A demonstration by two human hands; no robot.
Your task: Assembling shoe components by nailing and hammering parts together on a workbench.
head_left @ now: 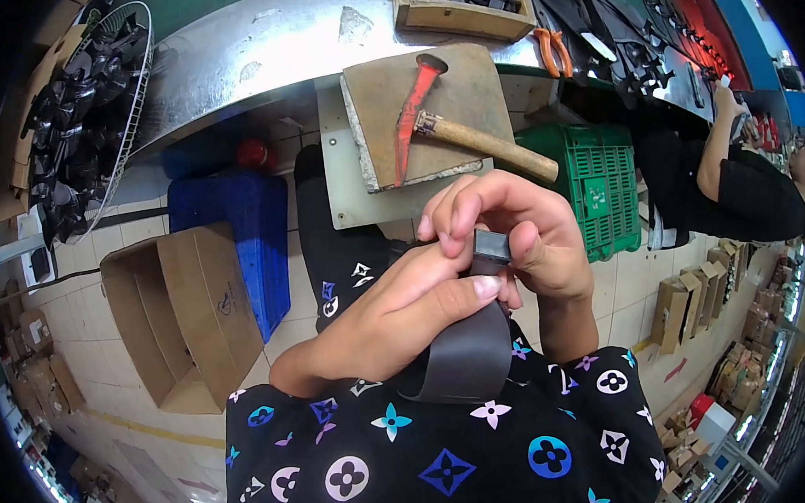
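In front of my body, both hands meet around a dark belt-like strap [469, 358], whose wide, smooth band curves down below my fingers. A small dark rectangular metal piece [491, 249], which looks like a buckle, sits at the strap's upper end. My left hand [406, 311] is closed on the strap, its thumb pressed just under the metal piece. My right hand [535, 230] curls around that piece, with thumb and fingers on either side of it. How the piece joins the strap is hidden by my fingers.
Ahead, a red-headed hammer [422, 126] with a wooden handle lies on a stone block [370, 101]. Behind it, a wooden tray [463, 28] holds small black parts beside orange-handled pliers [552, 53]. Around stand a green crate [592, 189], a carton [185, 311] and a co-worker [739, 176].
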